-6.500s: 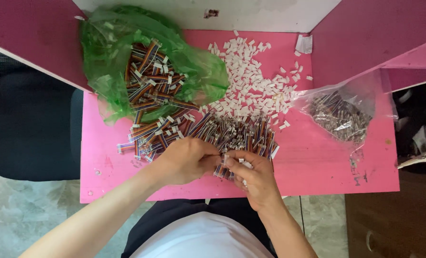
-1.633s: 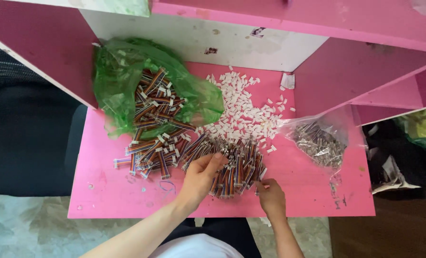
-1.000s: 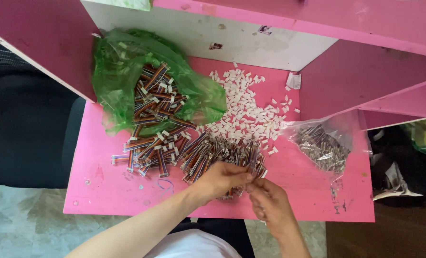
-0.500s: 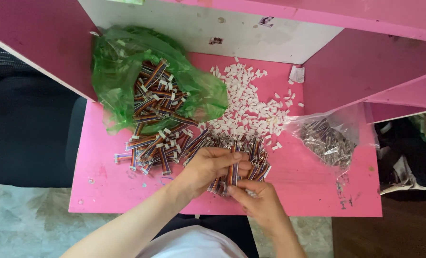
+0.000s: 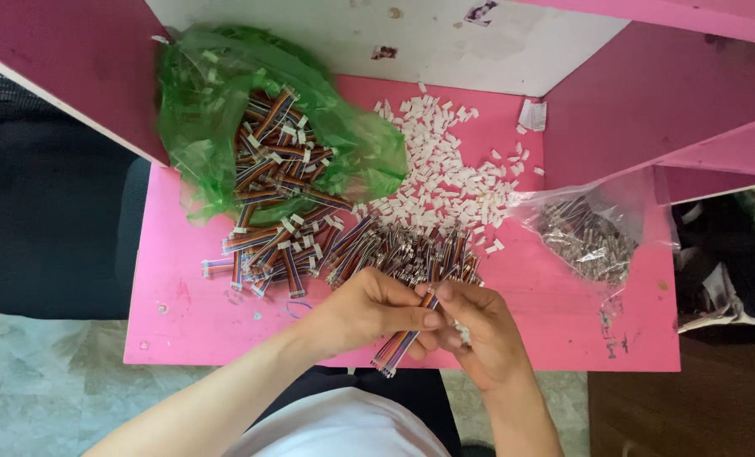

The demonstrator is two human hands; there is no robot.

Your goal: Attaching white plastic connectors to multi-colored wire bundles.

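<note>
My left hand (image 5: 369, 309) and my right hand (image 5: 479, 334) meet at the front edge of the pink table (image 5: 208, 317). Between their fingertips they pinch a short multicoloured ribbon cable (image 5: 399, 347) that slants down toward me. Just beyond the hands lies a heap of similar loose cables (image 5: 394, 250). More cables with white plugs (image 5: 272, 254) spill from an open green plastic bag (image 5: 217, 118) at the back left. A pile of small white plastic connectors (image 5: 445, 182) covers the table's middle.
A clear plastic bag of cables (image 5: 585, 237) lies at the right. Pink partition walls (image 5: 64, 59) flank the table, with a white back wall (image 5: 394, 34). A black chair (image 5: 47, 228) stands to the left, and clutter (image 5: 724, 288) sits on the floor at right.
My right hand came from the table's front edge to join my left hand. Both hands drew back from the cable heap and now hold one cable together. The camera shifted slightly.
</note>
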